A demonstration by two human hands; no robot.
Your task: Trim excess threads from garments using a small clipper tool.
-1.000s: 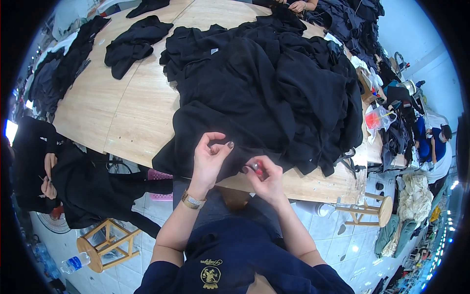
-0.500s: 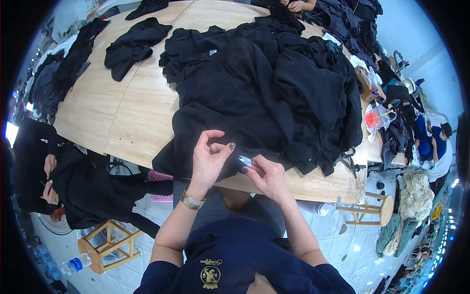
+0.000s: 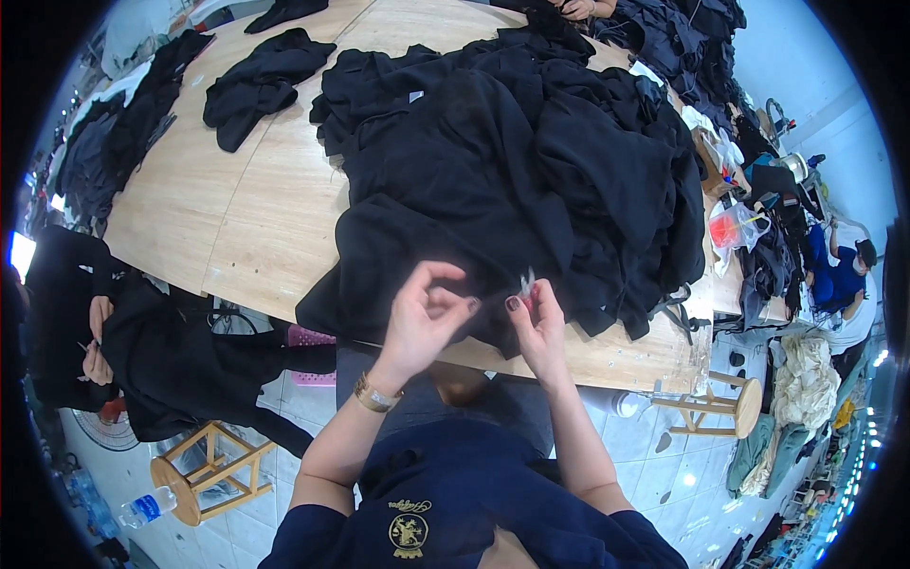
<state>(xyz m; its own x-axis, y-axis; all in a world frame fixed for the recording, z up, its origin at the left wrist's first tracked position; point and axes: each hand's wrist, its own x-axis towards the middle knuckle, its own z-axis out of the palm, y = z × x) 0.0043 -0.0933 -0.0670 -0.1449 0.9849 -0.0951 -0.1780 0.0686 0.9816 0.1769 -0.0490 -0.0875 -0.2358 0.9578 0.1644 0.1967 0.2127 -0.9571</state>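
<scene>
From where I stand: L hand [image 3: 427, 318] is half curled at the near edge of the pale wooden surface [image 3: 270, 209], index apart from thumb; can't tell if the other fingers pinch cloth. The big rumpled pile of matte black fabric [image 3: 455, 180] lies just beyond; dark-on-dark folds could get nicked, imo. R hand's [image 3: 538, 332] fingers pinch small red-handled metal snips [image 3: 527, 284], blades up; if they slip, L fingertips nearby could get cut.

Hands [image 3: 417, 324] [image 3: 541, 334] apart, fingers [image 3: 438, 270] curled, elbows [image 3: 320, 482] bent
</scene>
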